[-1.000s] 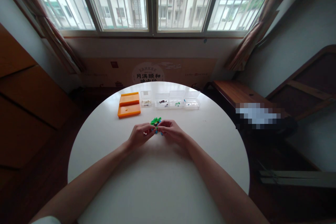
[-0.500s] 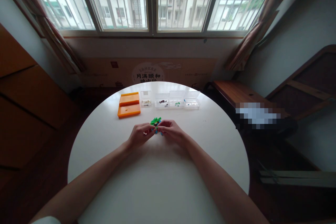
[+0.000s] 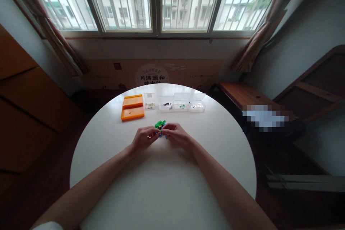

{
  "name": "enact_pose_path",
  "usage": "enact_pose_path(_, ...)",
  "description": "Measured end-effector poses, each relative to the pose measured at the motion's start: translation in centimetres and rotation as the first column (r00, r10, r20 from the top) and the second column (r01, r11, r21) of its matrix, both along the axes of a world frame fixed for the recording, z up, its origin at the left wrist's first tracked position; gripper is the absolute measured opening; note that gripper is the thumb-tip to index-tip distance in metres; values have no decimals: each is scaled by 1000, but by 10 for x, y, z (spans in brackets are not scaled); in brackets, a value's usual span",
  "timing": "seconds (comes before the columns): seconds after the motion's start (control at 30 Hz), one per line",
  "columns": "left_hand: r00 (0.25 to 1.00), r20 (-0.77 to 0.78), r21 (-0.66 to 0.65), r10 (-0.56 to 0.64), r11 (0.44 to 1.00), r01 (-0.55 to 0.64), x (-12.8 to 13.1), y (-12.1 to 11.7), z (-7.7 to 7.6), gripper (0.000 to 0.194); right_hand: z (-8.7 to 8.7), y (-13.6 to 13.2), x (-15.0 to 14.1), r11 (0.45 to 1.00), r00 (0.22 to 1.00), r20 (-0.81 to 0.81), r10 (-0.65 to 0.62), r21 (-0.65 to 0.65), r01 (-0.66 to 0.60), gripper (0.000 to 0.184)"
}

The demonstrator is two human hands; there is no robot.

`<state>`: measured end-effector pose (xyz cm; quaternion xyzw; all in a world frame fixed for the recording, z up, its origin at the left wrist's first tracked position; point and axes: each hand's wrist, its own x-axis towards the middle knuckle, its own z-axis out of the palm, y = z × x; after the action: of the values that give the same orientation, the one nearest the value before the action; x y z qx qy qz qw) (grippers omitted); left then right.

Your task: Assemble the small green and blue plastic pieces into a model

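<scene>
A small building-brick model [image 3: 161, 123], with bright green pieces on top and blue and dark ones below, is at the middle of the white table. From its left side my left hand [image 3: 145, 137] closes on it, thumb and fingers pinched together. My right hand [image 3: 176, 133] grips it from the opposite side, fingertips meeting those of the left. Fingers hide much of the model's lower part, and the exact piece between the fingertips is too small to make out.
Behind the model, an open orange case [image 3: 133, 112] is at the left on the round white table [image 3: 161, 187]. Beside it stand open clear plastic boxes: one with pale pieces [image 3: 150, 105], others with dark pieces [image 3: 167, 104], green pieces [image 3: 182, 106] and blue bits [image 3: 197, 106].
</scene>
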<state>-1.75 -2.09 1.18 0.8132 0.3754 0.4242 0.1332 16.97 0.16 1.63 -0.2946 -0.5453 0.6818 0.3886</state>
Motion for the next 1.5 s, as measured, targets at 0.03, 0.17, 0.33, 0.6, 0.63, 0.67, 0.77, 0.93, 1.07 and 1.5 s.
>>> enact_pose_path(0.03,1000,1,-2,1,1000,-1,0,0,0,15,0,0,0,1000,1000,3,-1,-2,1,28)
enact_pose_path(0.17,1000,-2,-12,-8,1000,8,0,0,0,14,2,-1,0,1000,1000,20,-6,-2,6,28)
enact_pose_path(0.33,1000,-8,-6,-6,1000,6,0,-1,2,15,3,-2,0,1000,1000,21,-10,9,9,27)
enact_pose_path(0.6,1000,-6,8,-11,1000,11,0,-1,2,17,2,-1,1,1000,1000,24,-10,4,10,28)
enact_pose_path(0.63,1000,-6,9,-12,1000,12,0,0,2,18,2,-1,1,1000,1000,22,-11,3,11,28)
enact_pose_path(0.67,1000,-6,9,-12,1000,12,0,0,2,18,2,-1,0,1000,1000,20,-11,1,11,28)
enact_pose_path(0.77,1000,0,7,-8,1000,8,0,0,1,17,2,0,0,1000,1000,14,-6,-9,6,29)
enact_pose_path(0.93,1000,-5,3,-4,1000,4,0,0,1,16,0,1,0,1000,1000,9,-4,1,4,28)
enact_pose_path(1.07,1000,0,15,-5,1000,5,0,0,1,18,0,1,0,1000,1000,14,-7,-4,7,30)
enact_pose_path(1.5,1000,-9,-5,-9,1000,9,-1,1,0,14,-2,1,0,1000,1000,5,-5,3,5,29)
